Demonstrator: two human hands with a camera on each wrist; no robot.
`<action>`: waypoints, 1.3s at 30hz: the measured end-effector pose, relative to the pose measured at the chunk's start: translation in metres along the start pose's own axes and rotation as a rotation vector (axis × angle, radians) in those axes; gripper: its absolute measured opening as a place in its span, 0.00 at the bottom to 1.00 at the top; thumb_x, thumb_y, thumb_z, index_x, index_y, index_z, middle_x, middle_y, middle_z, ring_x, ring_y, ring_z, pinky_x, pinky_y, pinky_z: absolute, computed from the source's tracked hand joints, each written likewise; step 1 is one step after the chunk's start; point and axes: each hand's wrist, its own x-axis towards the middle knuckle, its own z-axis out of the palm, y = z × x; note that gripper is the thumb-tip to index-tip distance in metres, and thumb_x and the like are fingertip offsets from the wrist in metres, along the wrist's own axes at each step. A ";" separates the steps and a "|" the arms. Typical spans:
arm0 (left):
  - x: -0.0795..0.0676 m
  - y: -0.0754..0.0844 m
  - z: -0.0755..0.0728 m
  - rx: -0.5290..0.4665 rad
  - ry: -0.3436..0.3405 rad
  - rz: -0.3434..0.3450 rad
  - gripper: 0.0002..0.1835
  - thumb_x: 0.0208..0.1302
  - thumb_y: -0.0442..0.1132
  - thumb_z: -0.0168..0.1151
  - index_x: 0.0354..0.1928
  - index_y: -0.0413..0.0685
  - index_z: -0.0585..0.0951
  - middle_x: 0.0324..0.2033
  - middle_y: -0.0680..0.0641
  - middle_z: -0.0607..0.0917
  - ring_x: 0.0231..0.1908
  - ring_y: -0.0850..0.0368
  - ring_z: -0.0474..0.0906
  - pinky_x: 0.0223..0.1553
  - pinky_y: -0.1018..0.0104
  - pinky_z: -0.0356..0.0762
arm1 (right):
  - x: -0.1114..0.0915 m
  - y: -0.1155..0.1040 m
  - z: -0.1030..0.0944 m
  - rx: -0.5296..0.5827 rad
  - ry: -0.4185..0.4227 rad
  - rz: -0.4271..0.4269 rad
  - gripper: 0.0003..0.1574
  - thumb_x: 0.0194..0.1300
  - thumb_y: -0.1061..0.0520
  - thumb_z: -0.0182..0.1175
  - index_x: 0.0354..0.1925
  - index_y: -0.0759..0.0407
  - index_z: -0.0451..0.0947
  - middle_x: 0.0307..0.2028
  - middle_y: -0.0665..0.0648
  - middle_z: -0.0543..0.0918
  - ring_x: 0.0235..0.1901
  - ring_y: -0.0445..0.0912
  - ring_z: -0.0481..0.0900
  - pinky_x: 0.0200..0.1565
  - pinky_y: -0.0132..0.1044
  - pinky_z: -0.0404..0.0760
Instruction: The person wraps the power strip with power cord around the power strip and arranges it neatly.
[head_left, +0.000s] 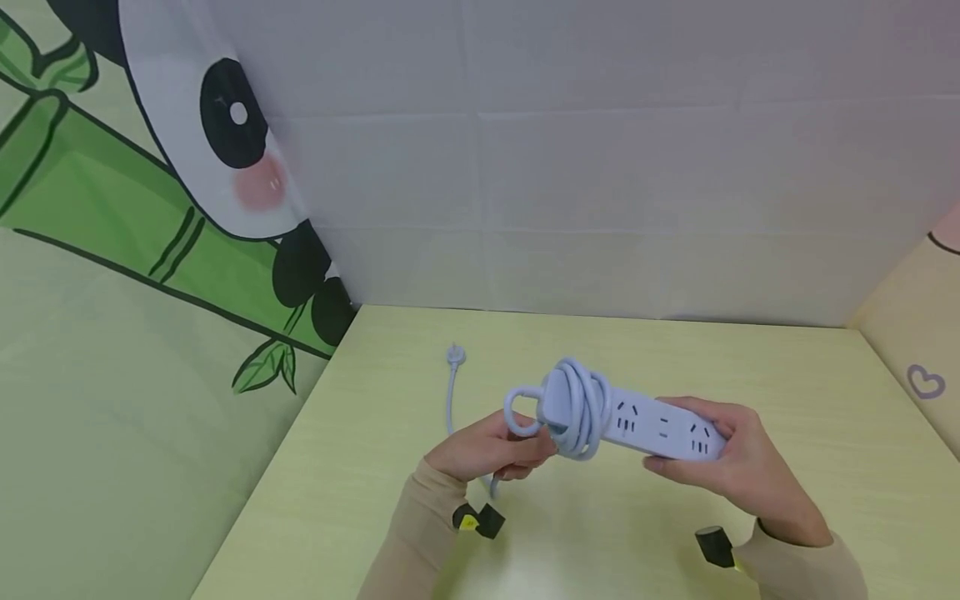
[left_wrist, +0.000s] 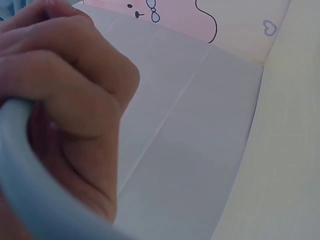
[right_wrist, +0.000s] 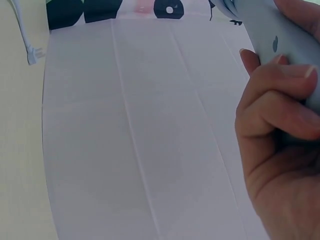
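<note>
A white power strip (head_left: 663,425) is held tilted above the table in the head view, its sockets facing the camera. Its cable (head_left: 581,408) is wound in several turns around the left end. My right hand (head_left: 742,458) grips the strip's right end; in the right wrist view its curled fingers (right_wrist: 280,112) lie against the strip's back. At the wound end, my left hand (head_left: 491,446) holds the cable with bent fingers, and a thick curve of cable (left_wrist: 30,170) crosses the left wrist view. The cable's free length runs back to a plug (head_left: 455,355) lying on the table.
A pale yellow table (head_left: 825,400) lies under the hands. Behind it stands a grey-white panel (head_left: 570,183). Printed walls flank it, with a panda and bamboo (head_left: 112,183) on the left and a heart (head_left: 926,382) on the right.
</note>
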 end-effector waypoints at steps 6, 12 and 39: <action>0.001 -0.003 -0.002 -0.030 0.090 -0.058 0.21 0.72 0.43 0.58 0.22 0.37 0.71 0.13 0.56 0.63 0.13 0.62 0.58 0.23 0.72 0.58 | 0.003 0.000 0.000 0.012 -0.043 0.008 0.30 0.49 0.69 0.77 0.52 0.56 0.84 0.40 0.47 0.89 0.35 0.42 0.84 0.35 0.35 0.81; 0.001 -0.006 -0.004 -0.115 0.109 -0.029 0.16 0.69 0.33 0.49 0.23 0.33 0.64 0.12 0.59 0.61 0.13 0.64 0.55 0.18 0.72 0.53 | 0.005 0.005 -0.002 0.009 -0.118 -0.027 0.31 0.50 0.69 0.77 0.53 0.57 0.83 0.42 0.46 0.89 0.36 0.42 0.84 0.36 0.34 0.81; -0.001 -0.005 -0.016 -0.162 0.027 -0.208 0.17 0.72 0.32 0.54 0.40 0.15 0.75 0.12 0.60 0.66 0.12 0.68 0.54 0.17 0.75 0.52 | 0.022 0.022 -0.007 0.119 -0.496 -0.139 0.26 0.56 0.69 0.72 0.52 0.53 0.82 0.41 0.50 0.88 0.35 0.43 0.84 0.33 0.36 0.83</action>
